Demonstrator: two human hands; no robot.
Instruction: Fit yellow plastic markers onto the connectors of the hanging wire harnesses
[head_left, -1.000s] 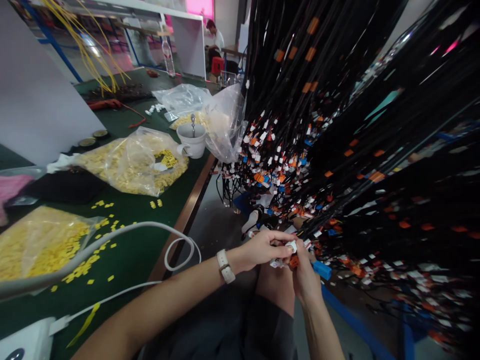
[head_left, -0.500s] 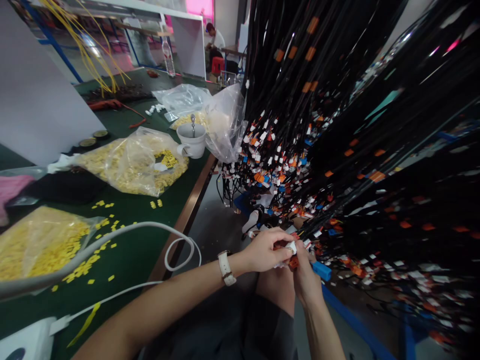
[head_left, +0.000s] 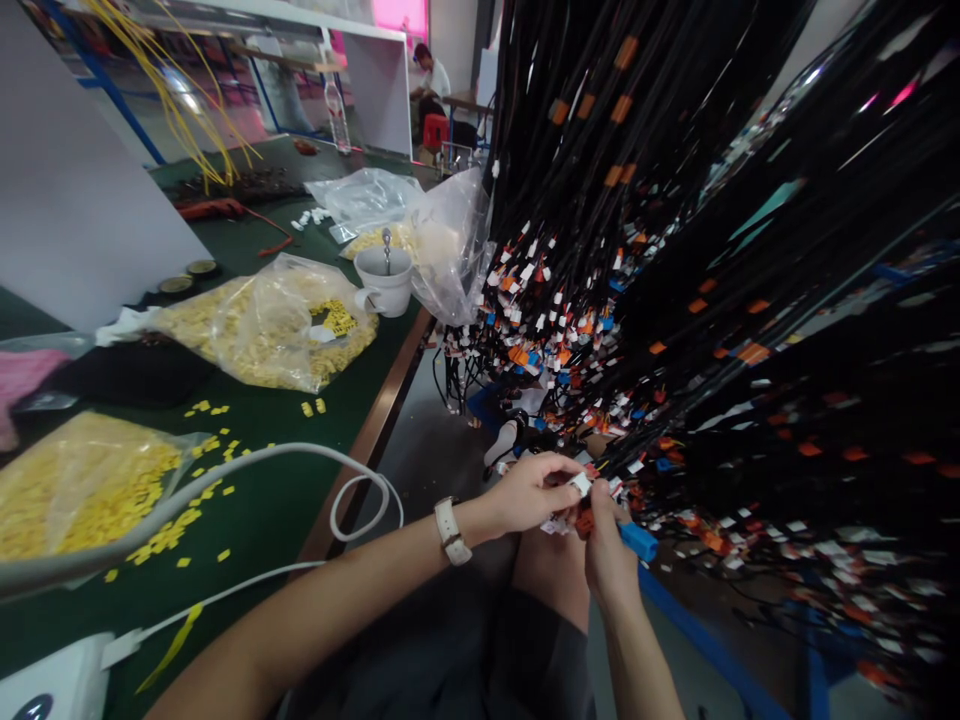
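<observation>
Both hands meet above my lap at the lower ends of the hanging black cables. My left hand [head_left: 529,492], with a white watch [head_left: 452,532] on its wrist, pinches a small white connector [head_left: 581,484] between thumb and fingers. My right hand [head_left: 611,550] is closed beside it, its thumb against the wire ends near the white connector. An orange connector [head_left: 585,522] shows between the hands, and a blue connector [head_left: 638,542] sticks out past the right hand. The fingers partly hide which wires each hand grips.
Dense black cable bundles [head_left: 720,200] with white, orange and blue connectors hang at the right. On the green table [head_left: 277,430] at left lie bags of yellow parts [head_left: 262,320], a white mug [head_left: 384,282] with a spoon, and a thick grey cable [head_left: 247,462]. A person [head_left: 431,80] sits far back.
My hands have shifted only slightly around the white connector. The blue connector by my right hand has moved a little to the left.
</observation>
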